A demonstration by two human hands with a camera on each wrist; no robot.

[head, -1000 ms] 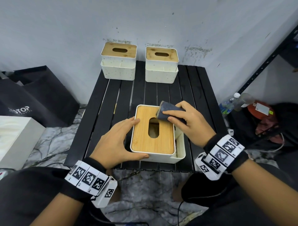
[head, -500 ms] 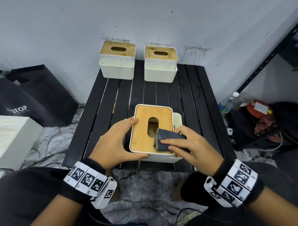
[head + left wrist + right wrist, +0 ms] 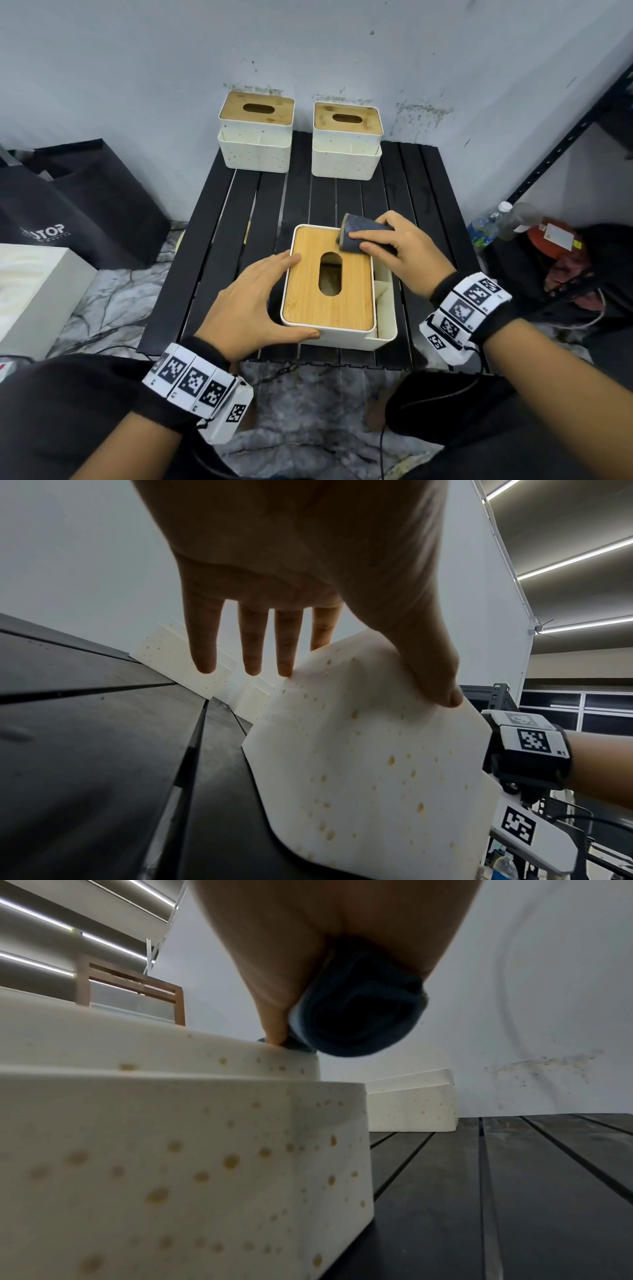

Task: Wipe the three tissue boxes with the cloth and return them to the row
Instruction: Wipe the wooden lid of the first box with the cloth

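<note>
A white speckled tissue box with a bamboo lid stands near the front of the black slatted table. My left hand holds its left side, thumb along the near edge and fingers straight on the far left corner. My right hand grips a rolled dark blue cloth and presses it on the lid's far right corner. Two more tissue boxes stand side by side at the back against the wall.
A black bag and a white box lie on the floor at the left. At the right stand a dark metal shelf post, plastic bottles and a red item. The table's right slats are bare.
My right hand slid the cloth from the lid's near right edge back up to its far right corner. The left hand and the box stayed put.
</note>
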